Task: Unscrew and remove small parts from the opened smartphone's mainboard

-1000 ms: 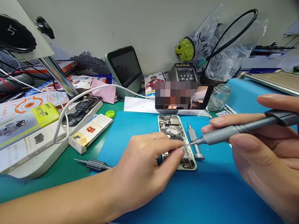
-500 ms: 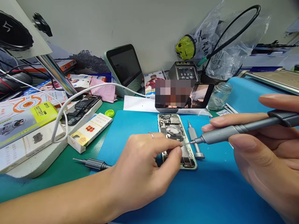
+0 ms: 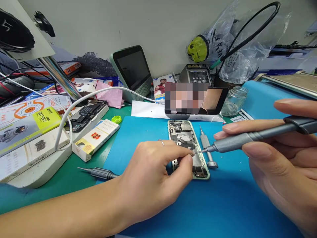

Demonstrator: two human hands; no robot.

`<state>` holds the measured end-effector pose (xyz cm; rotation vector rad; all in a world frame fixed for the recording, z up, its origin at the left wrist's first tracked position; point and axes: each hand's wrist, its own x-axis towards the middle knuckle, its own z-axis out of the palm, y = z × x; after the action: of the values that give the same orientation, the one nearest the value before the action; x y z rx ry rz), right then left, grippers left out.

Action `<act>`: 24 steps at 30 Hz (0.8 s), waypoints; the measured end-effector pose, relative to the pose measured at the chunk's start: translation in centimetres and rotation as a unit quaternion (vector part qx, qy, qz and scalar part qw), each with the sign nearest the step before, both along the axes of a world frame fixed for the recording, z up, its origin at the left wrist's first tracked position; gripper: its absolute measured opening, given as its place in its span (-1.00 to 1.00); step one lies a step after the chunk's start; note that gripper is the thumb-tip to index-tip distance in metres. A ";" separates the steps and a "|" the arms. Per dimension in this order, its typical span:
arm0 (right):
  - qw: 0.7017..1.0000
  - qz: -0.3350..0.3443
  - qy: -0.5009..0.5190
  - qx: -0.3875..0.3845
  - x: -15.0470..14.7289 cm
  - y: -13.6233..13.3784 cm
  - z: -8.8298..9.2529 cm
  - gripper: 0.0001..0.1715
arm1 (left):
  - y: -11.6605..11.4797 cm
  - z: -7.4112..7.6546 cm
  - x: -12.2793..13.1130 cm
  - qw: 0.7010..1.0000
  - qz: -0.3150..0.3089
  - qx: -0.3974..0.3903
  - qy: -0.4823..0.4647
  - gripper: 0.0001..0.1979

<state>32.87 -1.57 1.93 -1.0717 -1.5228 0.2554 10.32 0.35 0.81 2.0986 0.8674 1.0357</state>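
My right hand (image 3: 274,155) grips a grey precision screwdriver (image 3: 232,142), its shaft pointing left. The driver's tip meets the pinched thumb and forefinger of my left hand (image 3: 158,175), above an opened phone (image 3: 184,127). Whatever sits between those left fingertips is too small to make out. The phone lies on a blue mat (image 3: 213,205) with its inner parts exposed, partly covered by my left hand. Just right of it rests a second small screwdriver (image 3: 205,142). Another dark screwdriver (image 3: 100,173) lies beside my left forearm.
Behind the mat, a propped phone (image 3: 218,99) shows a picture, with a glass jar (image 3: 234,100) to its right. On the left are a small white box (image 3: 99,137), a green cap (image 3: 116,119), another opened phone (image 3: 86,115) and a white cable (image 3: 86,93).
Both hands and the screwdriver keep nearly the same pose. The view has shifted very slightly, and the picture on the propped phone is different.
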 end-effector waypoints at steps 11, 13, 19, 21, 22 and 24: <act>1.000 0.007 -0.022 -0.007 0.3 -0.2 0.1 -0.38 | 0.1 0.2 0.0 1.000 0.007 -0.020 0.005 -0.73; 1.000 0.015 -0.024 -0.009 0.3 -0.2 0.2 -0.34 | 0.1 0.3 0.0 1.000 0.003 -0.028 0.005 -0.72; 1.000 0.004 0.001 -0.006 0.3 -0.2 -0.2 -0.33 | 0.1 0.4 0.0 0.999 0.006 -0.036 0.001 -0.72; 1.000 -0.004 0.021 0.006 0.2 -0.2 -0.4 -0.34 | 0.0 0.4 0.0 0.999 0.006 -0.037 0.002 -0.72; 1.000 -0.005 0.027 0.010 0.1 -0.2 -0.5 -0.35 | 0.0 0.4 -0.1 0.999 0.006 -0.037 0.001 -0.72; 1.000 -0.001 0.027 0.007 0.0 -0.1 -0.6 -0.35 | 0.0 0.5 -0.1 0.999 0.008 -0.037 0.000 -0.72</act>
<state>32.85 -1.64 1.35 -1.0482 -1.4730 0.2692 10.26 0.33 1.28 2.0328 0.9106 0.9980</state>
